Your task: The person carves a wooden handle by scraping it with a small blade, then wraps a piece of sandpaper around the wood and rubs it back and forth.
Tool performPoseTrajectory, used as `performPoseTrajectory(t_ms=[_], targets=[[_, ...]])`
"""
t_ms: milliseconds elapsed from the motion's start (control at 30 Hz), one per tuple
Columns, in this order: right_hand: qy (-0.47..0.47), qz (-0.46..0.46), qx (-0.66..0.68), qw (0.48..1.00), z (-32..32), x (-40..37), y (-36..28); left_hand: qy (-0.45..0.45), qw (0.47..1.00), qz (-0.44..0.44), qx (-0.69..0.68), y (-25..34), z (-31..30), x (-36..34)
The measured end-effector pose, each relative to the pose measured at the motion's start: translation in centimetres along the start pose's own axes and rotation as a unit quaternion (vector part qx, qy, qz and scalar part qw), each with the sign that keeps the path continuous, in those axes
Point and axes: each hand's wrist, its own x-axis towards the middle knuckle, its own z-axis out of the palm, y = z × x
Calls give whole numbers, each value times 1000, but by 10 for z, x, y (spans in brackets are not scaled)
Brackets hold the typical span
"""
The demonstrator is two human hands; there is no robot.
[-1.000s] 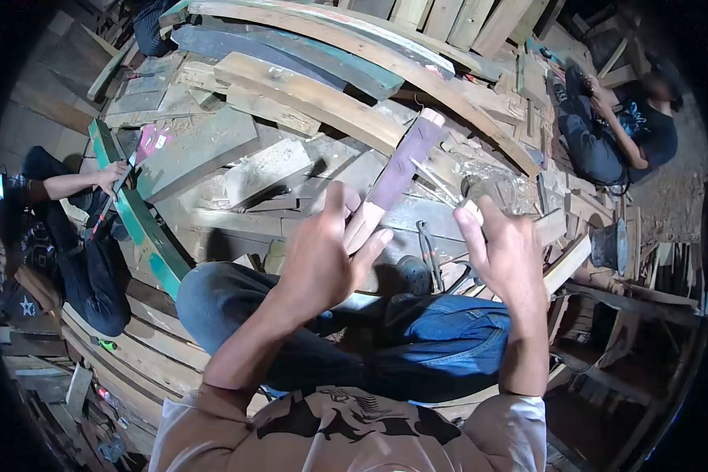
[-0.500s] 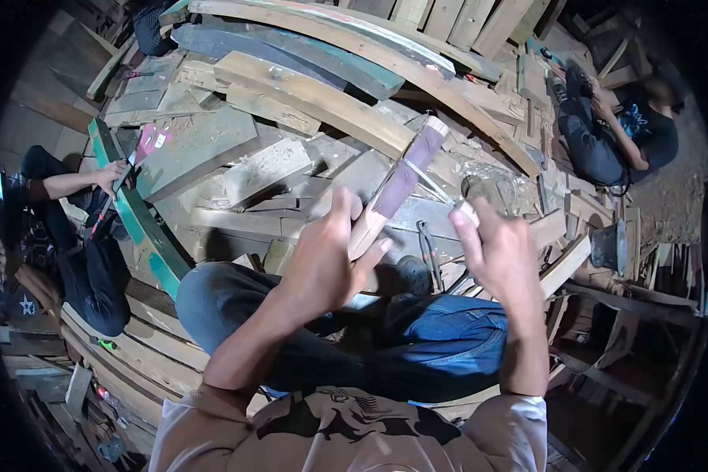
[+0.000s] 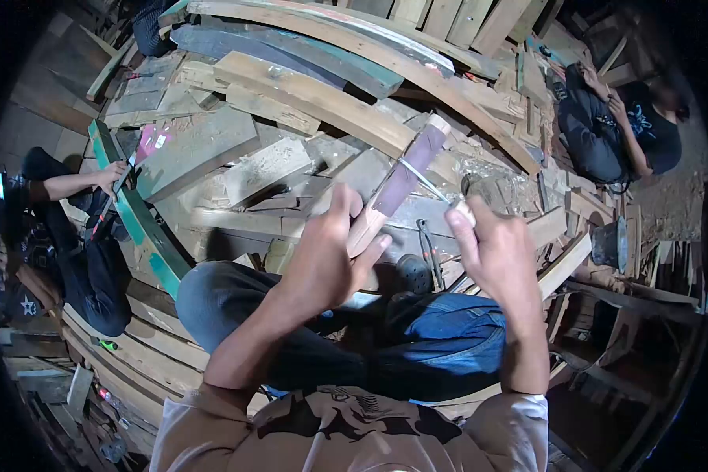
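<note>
A wooden stick (image 3: 366,226) with a purple wrap (image 3: 407,177) around its upper part is held up in front of the person, tilted so that its bare far end points away and to the right, above the scattered boards. The left hand (image 3: 315,256) is closed around its near end, fingers and thumb on either side. A thin pale strand (image 3: 426,184), cord or rod, I cannot tell which, runs from the wrap to a small pale piece (image 3: 463,211) pinched between thumb and curled fingers of the right hand (image 3: 499,245). The step in hand looks like working the strand against the wrap; the next move calls for a firm left hold and an even, controlled pull on the right. Just beyond the knees, pliers (image 3: 429,252) lie beside a dark shoe (image 3: 414,273). Left, a co-worker's hand (image 3: 112,178) rests at the upper part of a green plank's (image 3: 157,256) edge; right, another person (image 3: 651,130) sits past the curved plank's (image 3: 448,93) near end.
</note>
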Motion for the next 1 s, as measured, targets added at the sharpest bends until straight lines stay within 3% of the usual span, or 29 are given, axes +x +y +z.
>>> performPoseTrajectory(t_ms=[33, 100, 133, 500, 700, 767, 933, 1000], targets=[[-9, -21, 11, 1000, 3, -2, -2, -2, 1000, 0, 2, -1, 1, 0], [-9, 22, 6, 1000, -1, 2, 5, 7, 999, 40, 17, -2, 2, 0], [-11, 29, 10, 999, -5, 3, 7, 7, 1000, 6, -6, 2, 3, -1], [-29, 24, 38, 999, -8, 2, 1, 17, 999, 27, 38, 2, 0, 0], [-38, 36, 41, 998, -8, 2, 0, 28, 1000, 5, 8, 3, 2, 1], [-35, 36, 42, 998, -8, 1, 0, 40, 998, 43, 16, 1, 2, 0], [-14, 28, 52, 998, -6, 0, 1, 33, 998, 47, -16, 6, 2, -1], [-12, 30, 32, 999, -7, 1, 3, 27, 998, 11, -53, 12, 0, -1]])
